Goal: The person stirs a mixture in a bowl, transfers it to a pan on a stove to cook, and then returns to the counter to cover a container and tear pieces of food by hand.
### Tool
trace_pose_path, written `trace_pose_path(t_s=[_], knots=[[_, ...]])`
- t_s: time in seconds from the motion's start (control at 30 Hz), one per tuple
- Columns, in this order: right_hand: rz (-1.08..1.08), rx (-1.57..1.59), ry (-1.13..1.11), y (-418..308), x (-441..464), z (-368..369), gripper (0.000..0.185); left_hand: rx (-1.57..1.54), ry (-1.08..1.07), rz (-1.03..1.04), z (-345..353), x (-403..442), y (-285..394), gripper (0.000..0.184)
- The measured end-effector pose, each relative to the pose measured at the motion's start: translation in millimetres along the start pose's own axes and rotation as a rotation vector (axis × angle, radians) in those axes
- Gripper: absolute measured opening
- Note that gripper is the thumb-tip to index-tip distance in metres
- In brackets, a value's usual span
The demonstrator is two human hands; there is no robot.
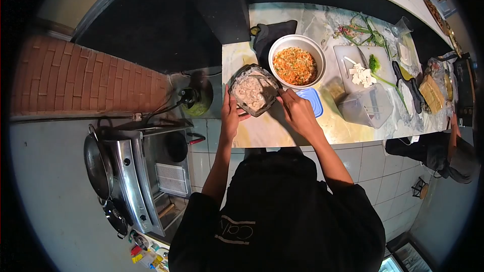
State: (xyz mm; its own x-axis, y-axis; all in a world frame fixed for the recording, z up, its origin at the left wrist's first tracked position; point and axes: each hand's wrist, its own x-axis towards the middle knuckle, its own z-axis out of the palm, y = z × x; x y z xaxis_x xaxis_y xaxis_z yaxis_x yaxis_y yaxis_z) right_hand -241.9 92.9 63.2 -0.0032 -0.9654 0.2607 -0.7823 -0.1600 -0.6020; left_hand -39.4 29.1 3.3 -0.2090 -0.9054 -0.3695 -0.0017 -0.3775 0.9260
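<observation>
A dark, clear-sided container [252, 90] of pale, pinkish chunky mixture is tilted over the left part of the marble counter [242, 133]. My left hand [231, 115] grips its left side. At its right edge, my right hand [297, 113] is closed round something I cannot make out, perhaps a utensil handle or the rim. Just behind my right hand stands a white round tub [323, 65] of shredded orange and green vegetables [294, 65]. A blue-rimmed lid [311, 102] lies beside my right hand.
Right of the tub are a cutting board [344, 55] with a knife and white pieces [361, 75], a clear plastic container [367, 106] and green stalks [375, 38]. A co-worker [436, 153] stands at the far right. A stove [126, 176] is at left.
</observation>
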Motion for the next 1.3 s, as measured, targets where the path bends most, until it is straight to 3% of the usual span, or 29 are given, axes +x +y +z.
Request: trace_pose_path(t_s=[0.5,0.6,0.67,0.8,0.9,0.97,1.07,1.3], knots=[[0.038,0.075,-0.04,6,2,15,0.03,-0.025,-0.032,0.001,-2,6,6,0.048],[0.145,0.138,-0.047,8,-2,20,0.027,-0.03,-0.023,-0.001,-2,7,5,0.048],[0.236,0.259,-0.001,3,-2,19,0.012,-0.033,-0.026,0.002,-3,9,5,0.048],[0.306,0.316,0.022,12,-11,37,0.015,-0.017,-0.048,-0.009,-5,13,9,0.048],[0.359,0.446,0.027,16,-10,48,0.018,0.008,-0.054,-0.02,-8,19,10,0.048],[0.639,0.871,0.004,9,-4,46,0.022,0.02,-0.057,-0.024,-10,23,10,0.048],[0.69,1.131,0.076,11,-2,52,0.026,-0.058,-0.102,0.002,-12,26,11,0.048],[0.739,1.251,0.145,11,-10,42,0.028,-0.075,-0.115,0.008,-14,30,11,0.048]])
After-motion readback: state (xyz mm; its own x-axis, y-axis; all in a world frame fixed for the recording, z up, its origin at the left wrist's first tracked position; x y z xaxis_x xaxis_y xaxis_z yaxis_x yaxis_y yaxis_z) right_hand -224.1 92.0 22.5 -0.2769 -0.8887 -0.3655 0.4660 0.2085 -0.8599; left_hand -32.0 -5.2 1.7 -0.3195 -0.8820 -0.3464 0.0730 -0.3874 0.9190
